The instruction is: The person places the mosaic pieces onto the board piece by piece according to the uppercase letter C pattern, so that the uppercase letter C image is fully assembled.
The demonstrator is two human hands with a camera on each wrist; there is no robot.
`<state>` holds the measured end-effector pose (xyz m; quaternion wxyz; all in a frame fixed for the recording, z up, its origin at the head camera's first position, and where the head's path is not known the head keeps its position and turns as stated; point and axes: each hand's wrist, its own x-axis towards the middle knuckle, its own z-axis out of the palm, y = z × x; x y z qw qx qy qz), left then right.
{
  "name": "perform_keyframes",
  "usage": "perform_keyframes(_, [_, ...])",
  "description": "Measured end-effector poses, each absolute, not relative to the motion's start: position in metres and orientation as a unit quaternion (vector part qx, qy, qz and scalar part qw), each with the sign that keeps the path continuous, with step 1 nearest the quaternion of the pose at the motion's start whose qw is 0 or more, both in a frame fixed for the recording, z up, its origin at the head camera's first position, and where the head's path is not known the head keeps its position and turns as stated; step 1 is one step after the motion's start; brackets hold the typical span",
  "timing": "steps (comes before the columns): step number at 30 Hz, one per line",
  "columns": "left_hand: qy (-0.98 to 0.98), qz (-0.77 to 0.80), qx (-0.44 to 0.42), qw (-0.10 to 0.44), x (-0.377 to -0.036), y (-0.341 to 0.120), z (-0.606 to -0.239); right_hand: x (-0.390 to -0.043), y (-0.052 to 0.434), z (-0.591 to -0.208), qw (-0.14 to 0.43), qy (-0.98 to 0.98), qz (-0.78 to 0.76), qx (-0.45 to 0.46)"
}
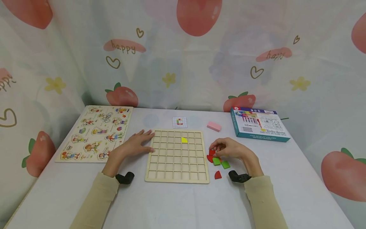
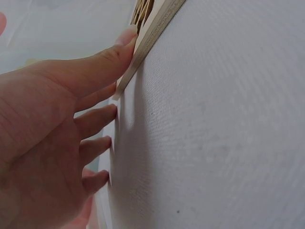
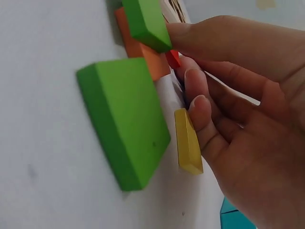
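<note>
A wooden grid board lies on the table, with a yellow quarter-circle piece in one of its upper cells. My left hand rests against the board's left edge, fingers spread and thumb touching the rim. To the right of the board, my right hand pinches a red piece between thumb and fingers, low over a small pile. Green square pieces and another red piece lie there. The right wrist view also shows an orange piece and a yellow piece by the fingers.
A red quarter-circle lies apart, nearer the front. Behind the board are a small pattern card and a pink block. A picture puzzle board lies at left; a flat box stands back right, before a printed curtain.
</note>
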<state>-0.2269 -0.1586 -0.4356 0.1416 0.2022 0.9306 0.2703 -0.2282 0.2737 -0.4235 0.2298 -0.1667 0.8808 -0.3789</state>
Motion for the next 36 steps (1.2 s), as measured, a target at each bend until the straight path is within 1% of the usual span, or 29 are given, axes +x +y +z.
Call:
perform_keyframes(9, [0.931,0.269,0.203,0.142,-0.227,-0.158,-0.436,-0.227,0.267,-0.427,0.208,0.907,-0.345,-0.126])
perform_keyframes(26, [0.929,0.274,0.203,0.143,-0.225,-0.159,-0.433,-0.224,0.251,-0.419,0.190,0.921,-0.322,-0.106])
perform_keyframes(36, [0.930,0.270,0.205,0.140,-0.227,-0.159,-0.436,-0.224,0.250,-0.419,0.186,0.922,-0.325,-0.102])
